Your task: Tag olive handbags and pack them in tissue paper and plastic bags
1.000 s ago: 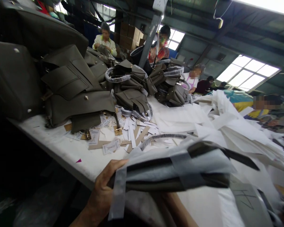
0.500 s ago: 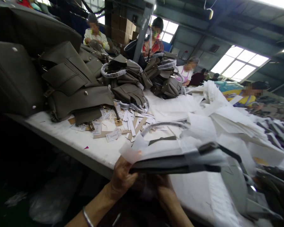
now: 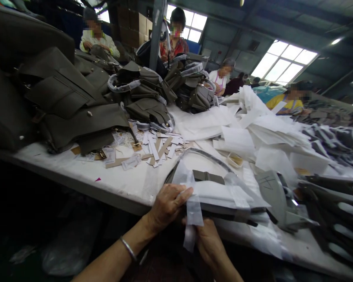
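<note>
A dark olive handbag lies on its side at the table's front edge, partly covered in white wrapping, its wrapped handle arching away from me. My left hand is closed on the bag's left end, thumb pressing the wrapping at the top. From there a translucent white strip hangs down over the front. Below the bag's edge, my right hand is closed at the strip's lower part. The strip hides most of its fingertips.
Olive handbags are heaped on the left. Cardboard strips lie beyond the bag. White sheets and a grey-green piece lie to the right, with dark bag parts stacked further over. Several people sit or stand behind the table.
The handbag has come down onto the table edge and tilted, showing its flap and handle. My right hand has come out from beneath it, and the white strip now hangs at the front.
</note>
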`<state>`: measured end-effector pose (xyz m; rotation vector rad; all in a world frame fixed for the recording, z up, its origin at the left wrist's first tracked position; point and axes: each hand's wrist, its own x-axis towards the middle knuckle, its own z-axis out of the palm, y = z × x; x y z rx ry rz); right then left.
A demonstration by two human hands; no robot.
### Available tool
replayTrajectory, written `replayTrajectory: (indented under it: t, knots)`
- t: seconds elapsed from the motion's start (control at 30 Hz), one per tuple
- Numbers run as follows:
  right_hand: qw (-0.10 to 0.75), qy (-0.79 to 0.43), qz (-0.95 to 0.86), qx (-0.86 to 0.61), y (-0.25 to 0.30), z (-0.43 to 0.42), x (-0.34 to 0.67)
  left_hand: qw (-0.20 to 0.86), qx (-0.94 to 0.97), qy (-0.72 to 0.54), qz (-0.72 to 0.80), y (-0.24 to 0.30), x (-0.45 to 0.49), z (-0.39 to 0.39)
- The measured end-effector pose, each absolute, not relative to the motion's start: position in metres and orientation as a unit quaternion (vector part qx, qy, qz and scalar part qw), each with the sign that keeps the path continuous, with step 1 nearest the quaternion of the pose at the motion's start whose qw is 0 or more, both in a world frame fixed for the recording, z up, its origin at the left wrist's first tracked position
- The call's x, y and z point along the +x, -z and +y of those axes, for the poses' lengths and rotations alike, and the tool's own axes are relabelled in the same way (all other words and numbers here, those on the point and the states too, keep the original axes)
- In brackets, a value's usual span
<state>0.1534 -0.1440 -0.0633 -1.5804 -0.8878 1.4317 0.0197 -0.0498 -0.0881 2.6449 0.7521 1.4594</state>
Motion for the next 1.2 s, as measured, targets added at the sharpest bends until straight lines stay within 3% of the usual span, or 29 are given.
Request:
replayTrajectory:
  t: [0.13, 0.2, 0.27, 0.37, 0.43, 0.53, 0.77, 1.07, 1.2]
  knots:
    - [0.23, -0.707, -0.391, -0.543, 0.037, -0.169, 0.181, -0.007, 0.868, -0.441, 0.227, 0.084, 0.024, -0.049]
    - [0.22, -0.691, -0.429, -0.538, 0.016, -0.176, 0.202, 0.007, 0.884, -0.415, 0.214, 0.081, 0.02, -0.049]
    - [0.319, -0.581, -0.479, -0.576, -0.002, -0.174, 0.221, 0.023, 0.9, -0.389, 0.196, 0.078, 0.015, -0.05]
    - [0.427, -0.289, -0.63, -0.581, -0.012, -0.159, 0.237, 0.018, 0.906, -0.381, 0.182, 0.076, 0.009, -0.05]
    - [0.39, -0.128, -0.739, -0.533, -0.005, -0.146, 0.238, 0.012, 0.905, -0.384, 0.183, 0.077, 0.007, -0.05]
    - [0.314, -0.017, -0.817, -0.483, 0.014, -0.135, 0.231, 0.017, 0.912, -0.371, 0.174, 0.078, 0.008, -0.049]
    - [0.336, 0.052, -0.785, -0.518, 0.033, -0.13, 0.209, 0.076, 0.913, -0.363, 0.169, 0.076, 0.007, -0.048]
    - [0.29, 0.078, -0.789, -0.536, 0.047, -0.136, 0.193, 0.351, 0.854, -0.311, 0.228, 0.048, 0.0, -0.054]
    - [0.264, 0.046, -0.801, -0.535, 0.039, -0.141, 0.198, 0.41, 0.796, -0.342, 0.284, 0.045, 0.009, -0.058]
